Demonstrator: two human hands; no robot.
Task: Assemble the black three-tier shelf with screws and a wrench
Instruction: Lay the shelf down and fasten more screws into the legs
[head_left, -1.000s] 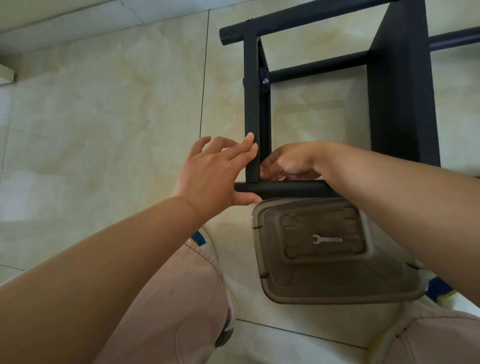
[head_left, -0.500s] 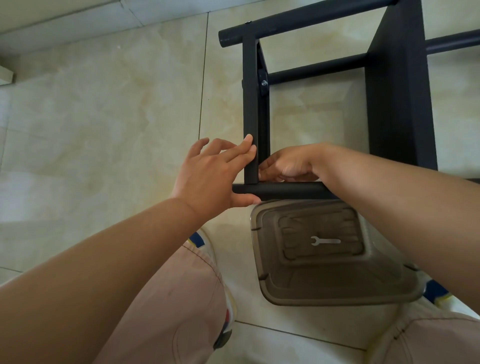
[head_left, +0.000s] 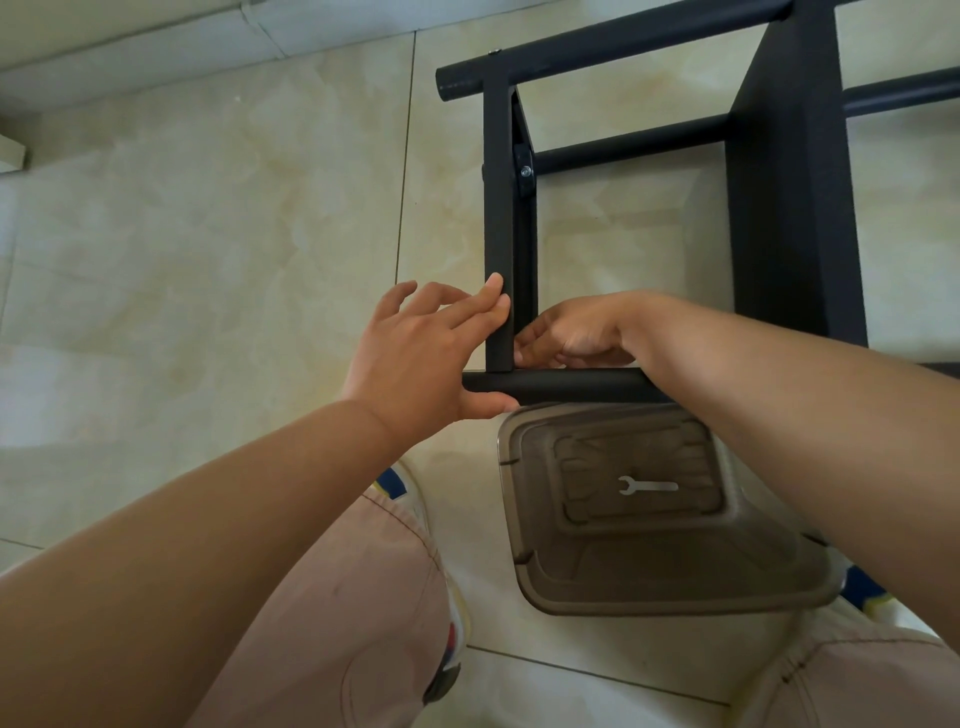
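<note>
The black shelf frame (head_left: 498, 218) lies on its side on the tiled floor, with a black shelf panel (head_left: 789, 208) fixed at its right. My left hand (head_left: 415, 364) steadies the near corner: straight fingers press on the upright bar and the thumb sits under the near tube (head_left: 571, 383). My right hand (head_left: 576, 332) reaches behind that tube with fingers curled and fingertips pinched against the upright's inner side; what they pinch is hidden. A small silver wrench (head_left: 647, 486) lies in a brown plastic tray (head_left: 675, 587). A fitted screw (head_left: 525, 170) shows on a bracket higher up.
The brown tray sits on the floor just below the near tube, between my knees. My shoes (head_left: 447, 649) and trouser legs fill the bottom of the view. Bare beige tiles spread to the left, with a wall base (head_left: 156, 47) at the far top.
Both hands stay at the same corner of the frame. The fingers of my right hand have shifted slightly at the upright. The wrench has not moved.
</note>
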